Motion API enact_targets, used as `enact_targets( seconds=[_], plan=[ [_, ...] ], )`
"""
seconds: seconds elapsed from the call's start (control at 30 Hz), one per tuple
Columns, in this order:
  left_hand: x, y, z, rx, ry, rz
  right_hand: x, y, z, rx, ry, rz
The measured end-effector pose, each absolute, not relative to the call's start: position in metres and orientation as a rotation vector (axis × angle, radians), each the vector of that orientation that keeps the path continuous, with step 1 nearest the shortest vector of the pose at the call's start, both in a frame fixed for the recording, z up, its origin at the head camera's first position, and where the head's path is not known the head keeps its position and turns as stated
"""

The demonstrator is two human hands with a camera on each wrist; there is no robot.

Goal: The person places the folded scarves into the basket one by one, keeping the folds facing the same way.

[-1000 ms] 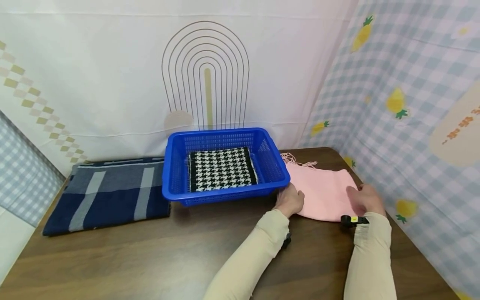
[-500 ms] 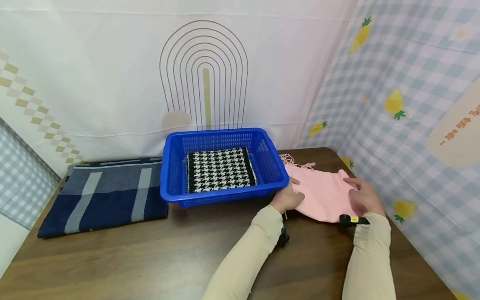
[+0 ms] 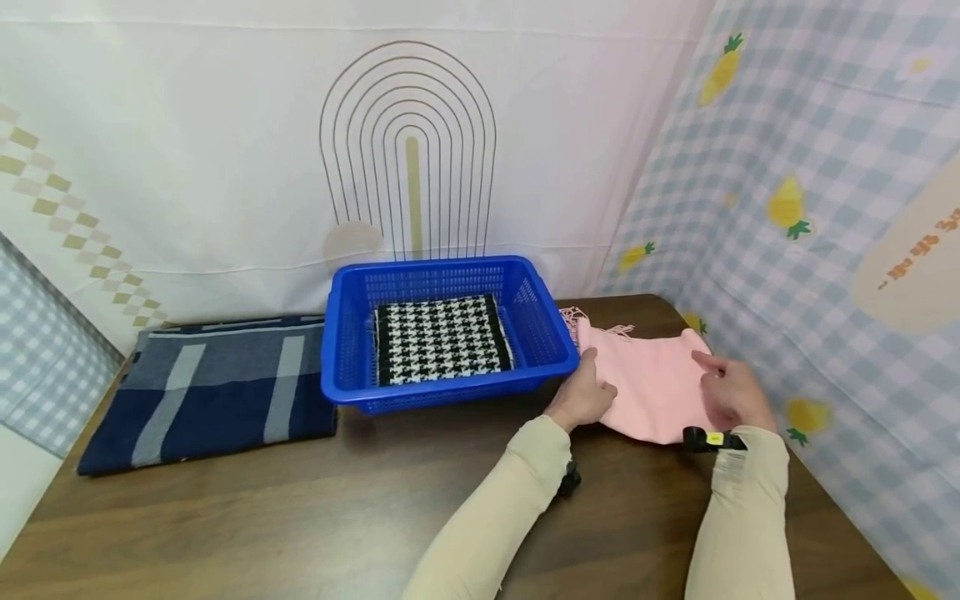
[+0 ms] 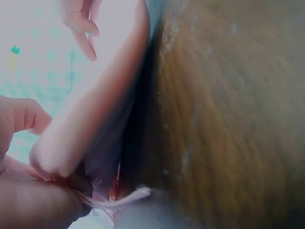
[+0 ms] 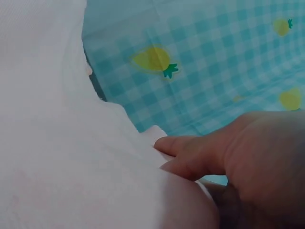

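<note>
A folded pink scarf (image 3: 651, 383) with fringe (image 3: 622, 331) along its far side lies at the right of the table. My left hand (image 3: 587, 393) grips its left edge, beside the basket's front right corner. In the left wrist view the scarf's thick fold (image 4: 90, 105) rises from between the thumb and fingers, a strand of fringe trailing below. Across from it, my right hand (image 3: 738, 392) pinches the right edge, index finger pointing to the far corner. The right wrist view shows that edge (image 5: 155, 136) bunched at the fingertips.
A blue plastic basket (image 3: 450, 387) stands mid-table, holding a folded black-and-white houndstooth cloth (image 3: 442, 342). To its left lies a folded navy and grey striped cloth (image 3: 217, 400). A white patterned backdrop (image 3: 225, 125) hangs behind, and a checked curtain (image 3: 817, 192) borders the right side.
My left hand has shifted slightly right and away, and the scarf's left edge now stands raised in it. The right fingers have moved up toward the far corner, lifting the right edge.
</note>
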State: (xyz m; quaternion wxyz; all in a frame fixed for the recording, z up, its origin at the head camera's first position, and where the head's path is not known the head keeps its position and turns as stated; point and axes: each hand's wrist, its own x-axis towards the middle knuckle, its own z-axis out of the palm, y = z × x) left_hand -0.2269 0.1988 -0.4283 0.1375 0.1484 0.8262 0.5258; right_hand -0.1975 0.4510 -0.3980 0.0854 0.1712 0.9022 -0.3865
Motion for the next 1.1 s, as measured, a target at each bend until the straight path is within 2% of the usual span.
enact_targets(
  seconds=[0.53, 1.1],
  plan=[
    [-0.211, 0.207, -0.399, 0.694, 2.545, 1.489, -0.184, 0.446, -0.373, 0.451, 2.999, -1.112],
    [-0.208, 0.181, -0.359, 0.857, 2.525, 1.537, -0.167, 0.424, -0.336, 0.655, 3.000, -1.415]
  ],
)
